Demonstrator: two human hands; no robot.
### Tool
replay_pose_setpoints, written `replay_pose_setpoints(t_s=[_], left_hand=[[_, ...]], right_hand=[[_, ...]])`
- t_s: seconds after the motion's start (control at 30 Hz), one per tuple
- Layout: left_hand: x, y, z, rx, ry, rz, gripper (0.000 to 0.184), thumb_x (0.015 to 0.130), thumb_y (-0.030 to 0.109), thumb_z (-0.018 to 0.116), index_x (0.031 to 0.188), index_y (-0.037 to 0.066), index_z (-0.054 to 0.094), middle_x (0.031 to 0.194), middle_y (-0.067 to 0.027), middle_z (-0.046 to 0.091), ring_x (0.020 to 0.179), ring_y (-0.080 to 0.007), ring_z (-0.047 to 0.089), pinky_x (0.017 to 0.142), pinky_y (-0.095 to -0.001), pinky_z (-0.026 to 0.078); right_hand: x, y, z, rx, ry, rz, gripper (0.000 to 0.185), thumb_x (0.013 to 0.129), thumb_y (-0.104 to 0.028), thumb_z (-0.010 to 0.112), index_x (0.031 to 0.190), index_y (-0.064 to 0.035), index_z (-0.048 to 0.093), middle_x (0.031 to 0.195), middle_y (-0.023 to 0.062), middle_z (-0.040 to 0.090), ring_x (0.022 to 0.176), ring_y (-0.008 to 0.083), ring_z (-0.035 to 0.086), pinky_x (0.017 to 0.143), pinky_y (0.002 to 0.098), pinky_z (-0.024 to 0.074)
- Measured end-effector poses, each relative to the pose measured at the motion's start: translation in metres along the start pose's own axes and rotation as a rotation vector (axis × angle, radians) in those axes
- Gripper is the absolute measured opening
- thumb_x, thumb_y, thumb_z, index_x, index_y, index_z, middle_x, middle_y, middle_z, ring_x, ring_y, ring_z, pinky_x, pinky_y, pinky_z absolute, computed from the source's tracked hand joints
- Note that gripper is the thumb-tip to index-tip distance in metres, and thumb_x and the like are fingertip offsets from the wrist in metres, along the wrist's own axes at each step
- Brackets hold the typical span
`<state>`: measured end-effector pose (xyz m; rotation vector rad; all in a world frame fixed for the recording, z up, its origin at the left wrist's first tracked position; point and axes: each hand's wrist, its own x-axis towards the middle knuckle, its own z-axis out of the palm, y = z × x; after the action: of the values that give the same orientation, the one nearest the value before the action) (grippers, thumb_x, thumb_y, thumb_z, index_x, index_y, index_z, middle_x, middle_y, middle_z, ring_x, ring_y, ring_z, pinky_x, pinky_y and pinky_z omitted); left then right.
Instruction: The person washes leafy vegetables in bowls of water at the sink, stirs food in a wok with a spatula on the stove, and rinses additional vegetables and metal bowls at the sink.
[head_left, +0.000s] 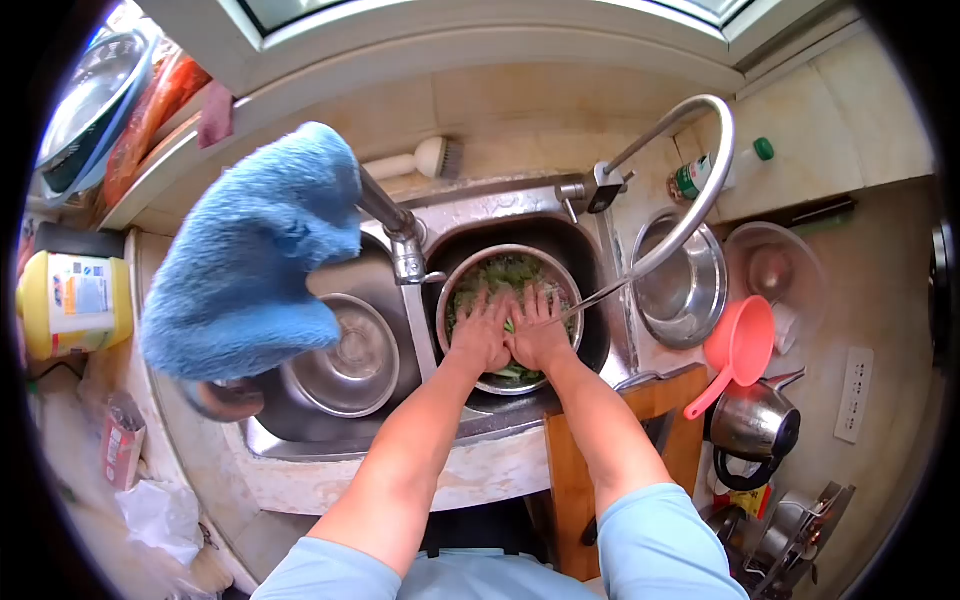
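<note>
A steel basin (443, 312) sits in the right-hand sink bowl, holding leafy greens (510, 270) in water. My left hand (482, 330) lies palm down on the greens, its fingers stretched out and partly in the water. Beside it, my right hand (538, 325) rests the same way, fingers spread and thumbs close together. Neither hand grips anything that I can see; what lies under the palms is hidden. From the curved steel spout (722, 150) a thin stream of water runs toward the basin, by my right hand.
A blue cloth (250, 240) drapes over the other tap, above a steel bowl (350, 355) in the left sink. On the right stand a metal bowl (682, 285), a pink ladle (740, 340), a kettle (755, 420) and a wooden board (680, 400). A white brush (415, 160) lies behind.
</note>
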<state>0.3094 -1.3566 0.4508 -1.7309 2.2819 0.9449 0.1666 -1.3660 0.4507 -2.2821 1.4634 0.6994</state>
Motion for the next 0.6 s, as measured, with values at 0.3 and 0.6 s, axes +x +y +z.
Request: replay_pose_setpoints(t_s=[0.3,0.6], left_hand=[[0.0,0.009,-0.027,-0.447,0.423,-0.529,0.017,0.081,0.012,0.063,0.097,0.004,0.064,0.108,-0.0232,0.066,0.091,-0.0409,0.067,0.081,-0.0491,0.054],[-0.022,-0.003,-0.042,-0.832,0.476,-0.431,0.023,0.084,0.019,0.061,0.103,0.012,0.072,0.092,-0.0173,0.071,0.09,-0.036,0.068,0.08,-0.0449,0.052]], right_hand=[[-0.008,0.02,-0.025,0.118,0.245,-0.05,0.048,0.085,-0.021,0.062,0.131,-0.0084,0.056,0.141,0.0241,0.042,0.123,0.0408,0.046,0.1,0.0517,0.0414],[-0.008,0.0,-0.064,0.711,0.784,-0.115,0.039,0.085,-0.009,0.061,0.124,-0.0098,0.061,0.129,0.0141,0.056,0.114,0.0353,0.053,0.095,0.0462,0.0453]])
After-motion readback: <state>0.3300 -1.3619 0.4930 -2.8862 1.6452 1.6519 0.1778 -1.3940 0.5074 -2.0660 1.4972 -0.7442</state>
